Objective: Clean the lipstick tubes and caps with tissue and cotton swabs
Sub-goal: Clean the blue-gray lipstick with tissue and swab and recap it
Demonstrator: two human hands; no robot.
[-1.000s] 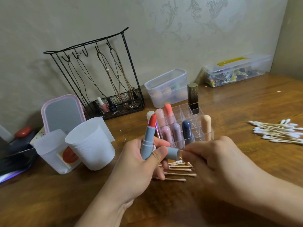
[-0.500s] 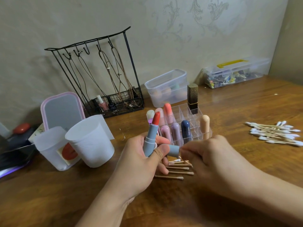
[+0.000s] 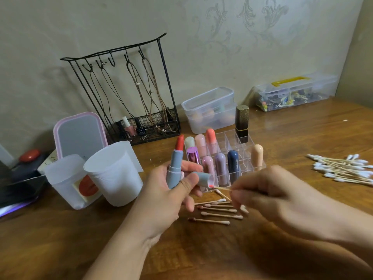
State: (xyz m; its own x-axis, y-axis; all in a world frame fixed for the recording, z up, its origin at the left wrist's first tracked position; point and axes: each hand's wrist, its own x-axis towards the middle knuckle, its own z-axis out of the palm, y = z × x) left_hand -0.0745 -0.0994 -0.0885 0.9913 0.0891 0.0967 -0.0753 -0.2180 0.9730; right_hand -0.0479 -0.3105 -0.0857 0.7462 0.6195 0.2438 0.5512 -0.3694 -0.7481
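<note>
over wooden table, left hand grip clasps lipstick and cap; right hand pinches swab.

Dim, warm indoor light, with soft shadows on the wall behind the wire rack. The right hand is motion-blurred. Wide-angle bending shows towards the edges.

Place: a home dressing table
Wall: patterned wallpaper
Surface: wooden surface, with necklace stand, pink-framed mirror and clear lipstick organizer
</note>
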